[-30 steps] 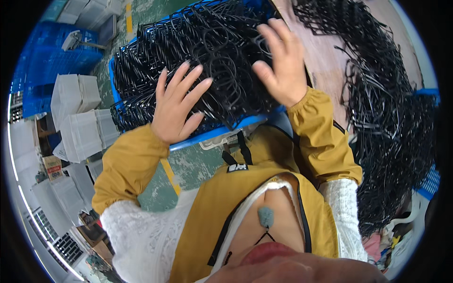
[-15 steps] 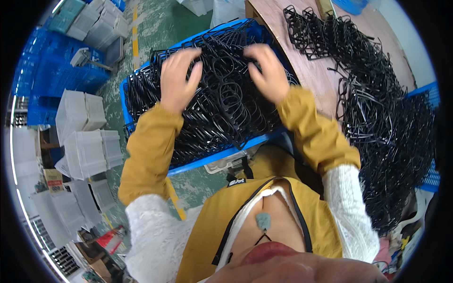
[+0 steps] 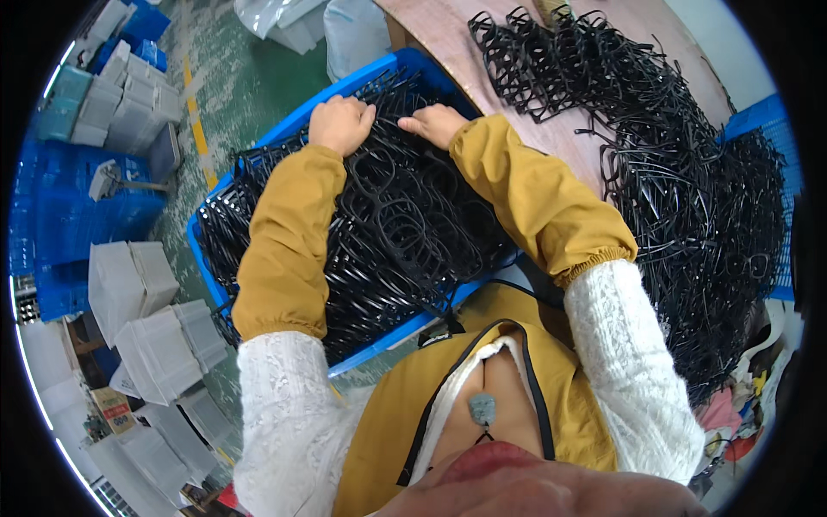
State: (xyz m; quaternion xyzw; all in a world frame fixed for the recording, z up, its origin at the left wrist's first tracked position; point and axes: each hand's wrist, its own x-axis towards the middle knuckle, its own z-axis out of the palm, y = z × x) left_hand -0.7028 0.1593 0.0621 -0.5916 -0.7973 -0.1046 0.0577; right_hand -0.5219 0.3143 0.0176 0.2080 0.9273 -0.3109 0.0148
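In the blue crate (image 3: 215, 258) right below my chest lies a dense heap of black plastic glasses frames (image 3: 405, 233), thin, glossy and tangled, their lens rims overlapping so that I can hardly pick one out from the next. My forearms, in mustard sleeve covers over white knit sleeves, stretch across this heap and hide a good part of it. At the far side of the crate both my hands rest on the frames: my left hand (image 3: 341, 123) is curled into a loose fist, knuckles up, pressing down on the pile, and my right hand (image 3: 436, 123) lies just beside it, fingers bent down into the frames. I cannot tell whether either hand really has hold of a frame, because the fingertips are buried in the black tangle. The frames lie under and around both hands, touching them. To my right a wooden table (image 3: 551, 129) carries a much larger loose pile of black frames (image 3: 689, 198), well apart from my hands. To my left, on the green floor (image 3: 250, 77), stand stacks of grey bins (image 3: 146, 336) and further blue crates (image 3: 60, 198).
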